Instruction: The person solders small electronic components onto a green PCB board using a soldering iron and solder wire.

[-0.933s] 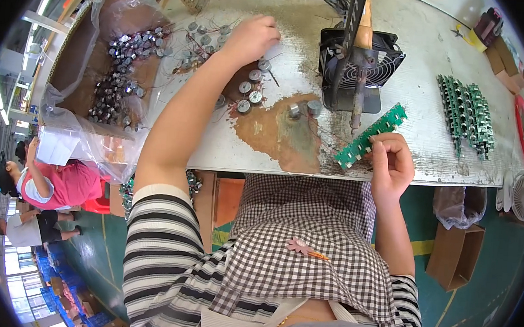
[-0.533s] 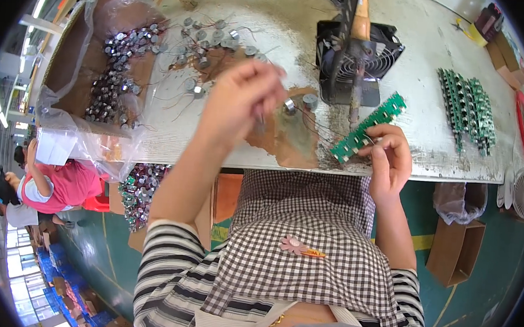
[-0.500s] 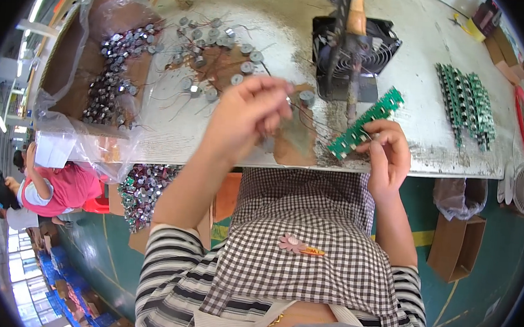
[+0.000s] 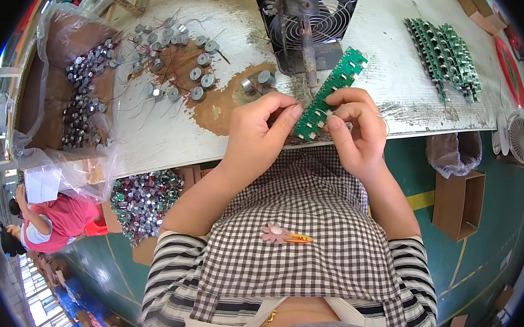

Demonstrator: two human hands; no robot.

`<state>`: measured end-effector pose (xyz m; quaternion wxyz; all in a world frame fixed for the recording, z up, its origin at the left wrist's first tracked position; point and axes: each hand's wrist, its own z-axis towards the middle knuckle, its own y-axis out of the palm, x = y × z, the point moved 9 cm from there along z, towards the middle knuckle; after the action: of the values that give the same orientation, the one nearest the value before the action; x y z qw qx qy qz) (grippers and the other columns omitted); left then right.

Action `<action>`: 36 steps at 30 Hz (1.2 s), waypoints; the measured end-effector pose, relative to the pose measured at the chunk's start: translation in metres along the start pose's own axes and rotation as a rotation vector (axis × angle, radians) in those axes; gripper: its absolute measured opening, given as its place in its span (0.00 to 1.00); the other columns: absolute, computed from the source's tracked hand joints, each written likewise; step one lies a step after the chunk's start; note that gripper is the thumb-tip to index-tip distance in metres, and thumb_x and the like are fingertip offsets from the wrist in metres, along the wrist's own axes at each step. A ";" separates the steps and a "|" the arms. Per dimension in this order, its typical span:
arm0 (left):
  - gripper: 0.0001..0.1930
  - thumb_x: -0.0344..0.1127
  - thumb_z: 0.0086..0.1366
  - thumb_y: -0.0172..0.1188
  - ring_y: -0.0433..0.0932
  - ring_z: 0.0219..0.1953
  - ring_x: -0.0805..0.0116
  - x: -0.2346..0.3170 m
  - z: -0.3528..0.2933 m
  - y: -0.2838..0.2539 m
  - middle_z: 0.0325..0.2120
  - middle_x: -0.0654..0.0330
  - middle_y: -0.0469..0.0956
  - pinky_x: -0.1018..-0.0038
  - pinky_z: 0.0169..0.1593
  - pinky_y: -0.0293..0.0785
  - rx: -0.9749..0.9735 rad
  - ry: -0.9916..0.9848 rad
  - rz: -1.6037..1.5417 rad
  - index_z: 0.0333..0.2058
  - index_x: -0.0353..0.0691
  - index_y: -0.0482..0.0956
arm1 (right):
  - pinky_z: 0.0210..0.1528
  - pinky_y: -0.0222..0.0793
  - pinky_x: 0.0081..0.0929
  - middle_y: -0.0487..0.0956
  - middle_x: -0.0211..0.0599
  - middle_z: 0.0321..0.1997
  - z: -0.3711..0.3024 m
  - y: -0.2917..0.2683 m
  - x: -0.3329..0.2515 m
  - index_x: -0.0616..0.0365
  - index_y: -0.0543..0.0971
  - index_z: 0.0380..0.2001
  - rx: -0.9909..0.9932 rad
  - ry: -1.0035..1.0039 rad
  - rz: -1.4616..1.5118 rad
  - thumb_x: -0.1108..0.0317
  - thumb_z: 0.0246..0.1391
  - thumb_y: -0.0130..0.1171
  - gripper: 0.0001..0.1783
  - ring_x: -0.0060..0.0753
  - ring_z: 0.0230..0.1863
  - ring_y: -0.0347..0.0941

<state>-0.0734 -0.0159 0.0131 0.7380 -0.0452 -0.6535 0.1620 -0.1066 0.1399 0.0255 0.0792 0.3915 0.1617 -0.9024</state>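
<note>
A long green circuit board (image 4: 334, 86) with small pale parts along it is held aslant over the table's front edge. My right hand (image 4: 361, 134) grips its right side, and a thin pale wire shows by the thumb and fingertips. My left hand (image 4: 261, 130) is closed in a pinch at the board's left edge; whatever lies between its fingertips is too small to make out. Just beyond the left hand, two small round metal motors (image 4: 266, 77) lie on a brown patch of the tabletop. More motors with thin wires (image 4: 203, 59) spread out to the left.
A black fan (image 4: 339, 17) stands behind an upright metal rod with a wooden handle (image 4: 309, 48). Stacked green boards (image 4: 445, 61) lie at the right. A plastic-lined carton of motors (image 4: 52, 82) sits left; another heap (image 4: 144, 204) is below the table. A person in pink (image 4: 63, 222) sits beyond.
My left hand has moved down and right to the board and closed at its edge. The board stands steeper, with my right fingers higher on it. The whole view has shifted.
</note>
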 end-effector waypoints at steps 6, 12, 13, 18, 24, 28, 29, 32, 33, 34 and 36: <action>0.05 0.29 0.59 0.61 0.72 0.30 0.81 -0.003 0.009 0.003 0.28 0.64 0.77 0.84 0.33 0.68 -0.021 0.054 -0.019 0.31 0.33 0.77 | 0.26 0.71 0.17 0.75 0.49 0.38 0.003 -0.002 -0.001 0.66 0.70 0.25 0.046 0.015 0.099 0.82 0.46 0.56 0.05 0.23 0.24 0.73; 0.04 0.24 0.55 0.61 0.72 0.31 0.80 -0.013 0.013 0.010 0.31 0.61 0.77 0.83 0.37 0.69 -0.072 -0.182 -0.287 0.29 0.33 0.76 | 0.25 0.71 0.17 0.75 0.48 0.37 0.010 0.000 -0.012 0.66 0.72 0.26 0.016 -0.072 -0.024 0.83 0.45 0.57 0.05 0.23 0.25 0.73; 0.04 0.23 0.55 0.61 0.73 0.32 0.79 -0.013 0.013 0.012 0.31 0.60 0.77 0.83 0.37 0.69 -0.083 -0.193 -0.317 0.29 0.33 0.75 | 0.25 0.71 0.16 0.75 0.47 0.37 0.009 -0.001 -0.012 0.66 0.72 0.26 0.024 -0.070 -0.029 0.83 0.45 0.58 0.05 0.23 0.25 0.73; 0.04 0.23 0.54 0.62 0.73 0.32 0.78 -0.016 0.013 0.014 0.32 0.60 0.78 0.82 0.38 0.70 -0.092 -0.188 -0.324 0.29 0.33 0.75 | 0.25 0.71 0.16 0.75 0.47 0.37 0.007 -0.001 -0.010 0.66 0.72 0.26 0.024 -0.054 -0.050 0.83 0.45 0.58 0.05 0.23 0.25 0.73; 0.04 0.23 0.54 0.62 0.73 0.32 0.78 -0.015 0.021 0.012 0.32 0.60 0.78 0.81 0.38 0.70 -0.088 -0.167 -0.281 0.29 0.33 0.75 | 0.25 0.71 0.17 0.75 0.46 0.37 0.014 -0.002 -0.010 0.66 0.73 0.26 0.043 -0.060 -0.082 0.83 0.45 0.58 0.05 0.24 0.26 0.73; 0.04 0.22 0.54 0.62 0.73 0.32 0.79 -0.012 0.021 0.012 0.32 0.60 0.78 0.82 0.38 0.70 -0.082 -0.153 -0.273 0.28 0.34 0.75 | 0.25 0.71 0.17 0.75 0.46 0.37 0.014 -0.002 -0.012 0.66 0.73 0.26 0.042 -0.083 -0.083 0.83 0.45 0.59 0.05 0.24 0.26 0.73; 0.04 0.22 0.54 0.62 0.73 0.32 0.79 -0.012 0.019 0.012 0.32 0.60 0.78 0.82 0.38 0.70 -0.082 -0.153 -0.274 0.28 0.34 0.75 | 0.25 0.71 0.17 0.75 0.46 0.38 0.012 -0.002 -0.010 0.66 0.73 0.26 0.040 -0.064 -0.074 0.82 0.45 0.59 0.05 0.25 0.26 0.73; 0.04 0.23 0.54 0.61 0.73 0.32 0.79 -0.013 0.015 0.014 0.32 0.59 0.78 0.82 0.38 0.70 -0.102 -0.175 -0.218 0.28 0.34 0.75 | 0.36 0.65 0.20 0.74 0.49 0.38 0.003 0.001 -0.002 0.65 0.73 0.26 0.037 0.064 0.015 0.84 0.44 0.58 0.06 0.28 0.34 0.70; 0.04 0.23 0.54 0.61 0.73 0.32 0.79 -0.014 0.014 0.015 0.32 0.59 0.78 0.82 0.38 0.70 -0.106 -0.176 -0.214 0.28 0.33 0.75 | 0.36 0.65 0.20 0.74 0.49 0.38 0.001 0.001 -0.002 0.65 0.73 0.26 0.037 0.064 0.015 0.84 0.44 0.58 0.06 0.28 0.34 0.70; 0.04 0.23 0.54 0.61 0.73 0.32 0.79 -0.015 0.013 0.015 0.32 0.59 0.78 0.82 0.38 0.70 -0.111 -0.177 -0.210 0.28 0.33 0.75 | 0.36 0.65 0.19 0.73 0.49 0.39 0.000 0.001 -0.001 0.65 0.72 0.26 0.032 0.070 0.028 0.84 0.44 0.57 0.06 0.28 0.34 0.69; 0.04 0.23 0.55 0.61 0.73 0.32 0.79 -0.016 0.012 0.015 0.33 0.59 0.78 0.82 0.38 0.70 -0.119 -0.176 -0.198 0.29 0.33 0.75 | 0.36 0.65 0.19 0.73 0.49 0.40 -0.001 0.001 0.001 0.65 0.72 0.26 0.029 0.077 0.041 0.84 0.44 0.57 0.06 0.28 0.34 0.69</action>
<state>-0.0892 -0.0079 -0.0044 0.6862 -0.0099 -0.7254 0.0530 -0.1066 0.1397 0.0239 0.0858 0.4302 0.1437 -0.8871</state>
